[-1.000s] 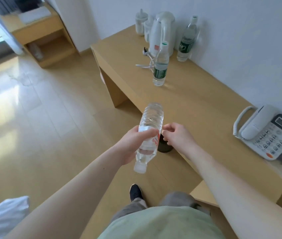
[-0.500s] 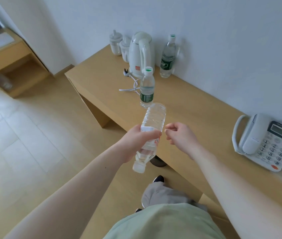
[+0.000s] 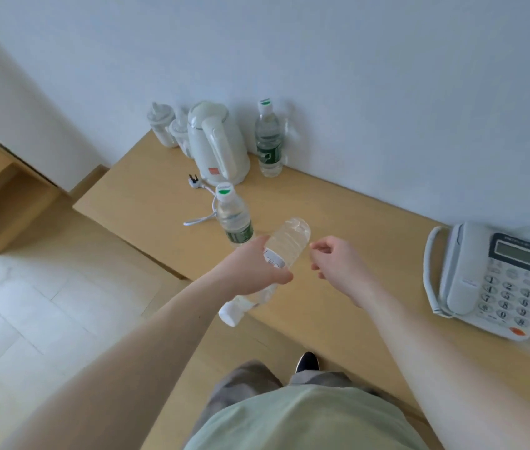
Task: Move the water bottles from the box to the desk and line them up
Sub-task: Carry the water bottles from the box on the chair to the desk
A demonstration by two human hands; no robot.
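Note:
My left hand (image 3: 258,267) grips a clear water bottle (image 3: 284,245) around its middle, tilted with the white cap toward me and its base over the wooden desk (image 3: 338,209). My right hand (image 3: 338,261) hovers just right of that bottle, fingers loosely curled and holding nothing. Two green-labelled bottles stand upright on the desk: one (image 3: 234,216) right behind my left hand, the other (image 3: 268,139) against the wall. The box is out of view.
A white kettle (image 3: 216,142) with its loose cord and plug (image 3: 200,203) stands near the wall, with two small white containers (image 3: 167,126) to its left. A white desk telephone (image 3: 487,280) sits at the right. An open wooden shelf unit (image 3: 0,196) is at the far left.
The view has swung up and closer to the desk. My left hand has carried the bottle forward over the desk's front edge; my right hand has stayed beside it.

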